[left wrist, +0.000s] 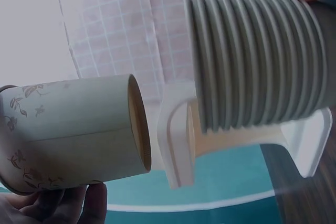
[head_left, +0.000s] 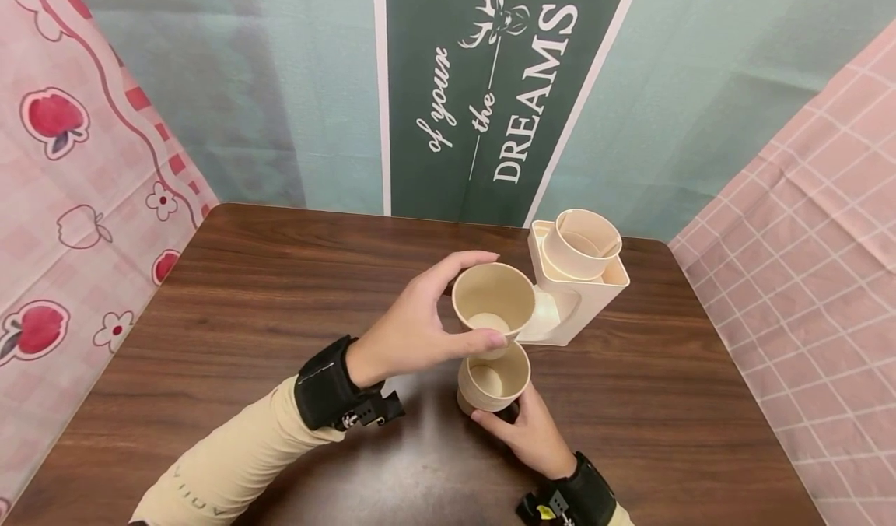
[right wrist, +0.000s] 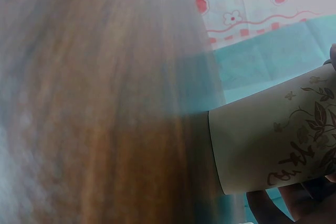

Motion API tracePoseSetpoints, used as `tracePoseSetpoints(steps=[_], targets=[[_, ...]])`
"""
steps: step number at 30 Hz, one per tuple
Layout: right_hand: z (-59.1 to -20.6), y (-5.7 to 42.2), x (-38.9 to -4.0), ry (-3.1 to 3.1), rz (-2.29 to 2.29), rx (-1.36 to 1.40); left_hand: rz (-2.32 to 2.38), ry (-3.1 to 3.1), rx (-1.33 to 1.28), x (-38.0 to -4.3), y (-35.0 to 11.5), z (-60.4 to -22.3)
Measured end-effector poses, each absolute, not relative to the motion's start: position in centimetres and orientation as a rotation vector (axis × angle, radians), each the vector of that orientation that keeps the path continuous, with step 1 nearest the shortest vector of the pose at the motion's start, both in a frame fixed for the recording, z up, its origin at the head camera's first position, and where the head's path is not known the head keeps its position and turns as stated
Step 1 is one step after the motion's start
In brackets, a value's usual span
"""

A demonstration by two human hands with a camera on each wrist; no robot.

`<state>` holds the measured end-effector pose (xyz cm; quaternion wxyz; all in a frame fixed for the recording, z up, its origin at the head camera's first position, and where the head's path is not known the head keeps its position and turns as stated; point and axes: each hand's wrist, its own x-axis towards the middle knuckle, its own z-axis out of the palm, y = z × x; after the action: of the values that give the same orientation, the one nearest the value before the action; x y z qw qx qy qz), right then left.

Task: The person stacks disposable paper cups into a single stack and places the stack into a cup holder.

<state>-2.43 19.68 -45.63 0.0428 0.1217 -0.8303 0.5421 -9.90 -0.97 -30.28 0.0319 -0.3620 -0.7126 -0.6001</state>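
Observation:
My left hand [head_left: 430, 324] holds a single paper cup [head_left: 493, 300] between thumb and fingers, its mouth tipped toward the head camera. Leaf prints mark this cup [left wrist: 73, 132] in the left wrist view, where its base faces the stack across a gap. The right hand [head_left: 528, 433] grips a stack of nested paper cups [head_left: 490, 405] low on its side. Several closely spaced rims show on that stack [left wrist: 252, 61]. In the right wrist view, a printed cup [right wrist: 278, 135] with leaves and brown lettering has fingers [right wrist: 265, 208] round it; its far end is cut off.
A cream plastic holder [head_left: 584, 308] with a round cup-like top piece [head_left: 581, 257] stands at the back right, close behind the held cup. The dark wooden table [head_left: 294, 277] is bordered by a teal printed cloth [head_left: 336, 82] and pink cloths [head_left: 833, 238] at the sides.

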Motion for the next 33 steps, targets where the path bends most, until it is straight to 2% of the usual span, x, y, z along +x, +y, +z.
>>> tracePoseSetpoints(steps=[14,27,33], targets=[[-42.6,18.7,-1.7,-2.498,1.717,0.456,-1.812,-2.239,-1.303,-9.4,0.6,-31.7],[-42.7,18.9,-1.8,-2.513,1.677,0.453,-1.74,-2.325,-1.306,-9.5,0.9,-33.5],[-45.2,19.6,-2.3,-2.532,1.667,0.421,-1.733,-2.376,-1.306,-9.7,0.9,-34.6]])
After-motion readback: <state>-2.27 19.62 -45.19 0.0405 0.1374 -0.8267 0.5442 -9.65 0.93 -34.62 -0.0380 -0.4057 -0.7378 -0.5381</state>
